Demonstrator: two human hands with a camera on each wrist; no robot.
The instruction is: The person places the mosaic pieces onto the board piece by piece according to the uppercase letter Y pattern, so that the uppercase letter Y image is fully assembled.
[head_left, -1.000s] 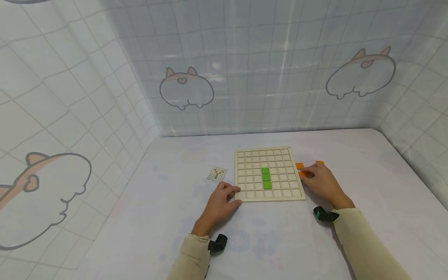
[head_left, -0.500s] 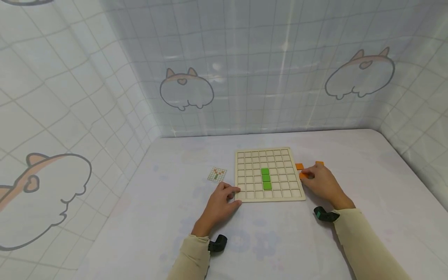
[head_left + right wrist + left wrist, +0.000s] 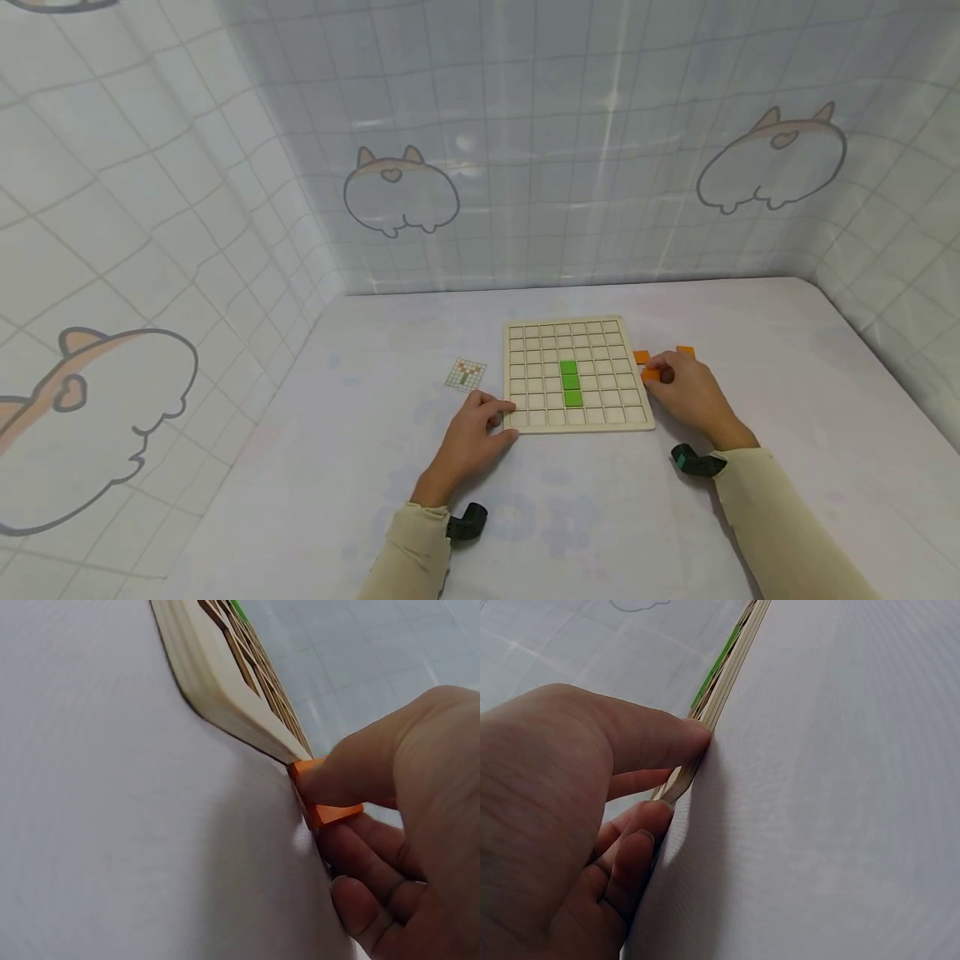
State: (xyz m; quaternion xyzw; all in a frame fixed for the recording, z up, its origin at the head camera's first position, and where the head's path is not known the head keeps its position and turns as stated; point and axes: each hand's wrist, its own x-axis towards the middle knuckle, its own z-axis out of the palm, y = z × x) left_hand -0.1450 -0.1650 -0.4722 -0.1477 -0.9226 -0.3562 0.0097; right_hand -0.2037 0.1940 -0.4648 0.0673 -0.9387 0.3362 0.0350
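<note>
Right of centre in the head view, I see the right hand (image 3: 699, 398) pinch an orange square tile (image 3: 650, 375) between thumb and fingers, just beside a pale wooden grid board (image 3: 534, 355) holding three green square tiles (image 3: 571, 382). Lower centre: left hand (image 3: 468, 440), thumb and fingers gripping the board's lower-left corner.

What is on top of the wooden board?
Three green tiles lie in one column on the board. The left hand covers a bit of its near left corner, so the surface beneath cannot be seen.
</note>
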